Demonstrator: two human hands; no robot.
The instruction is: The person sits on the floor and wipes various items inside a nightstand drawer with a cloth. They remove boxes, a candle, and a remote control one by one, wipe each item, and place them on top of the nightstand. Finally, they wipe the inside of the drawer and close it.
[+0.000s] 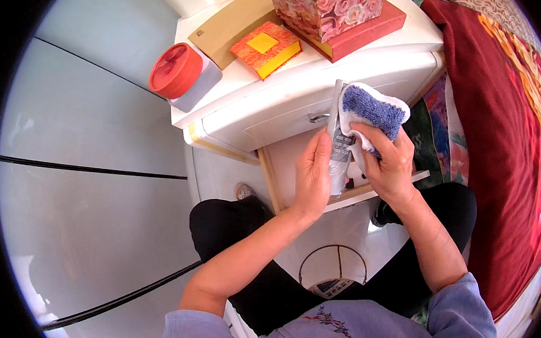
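My left hand [312, 177] is closed round the side of a slim silver-grey box [340, 157], which stands nearly upright over a pulled-out drawer [284, 150]. Small print covers part of the face turned to me, and its lower part looks glossy, like clear wrap. In my right hand [392, 166] a blue-and-white terry cloth [374, 107] is bunched, its folds lying against the upper right of the box. My right fingertips are partly hidden in the cloth. A few small dark items lie in the drawer, mostly covered by my hands.
On the white dresser [243, 100] stand a red-lidded round box [179, 71], an orange-and-yellow box [267, 49], and a rose-patterned box [331, 10] on a red one [369, 30]. A dark red bedspread [491, 162] lies right; glossy panels [90, 221] line the left.
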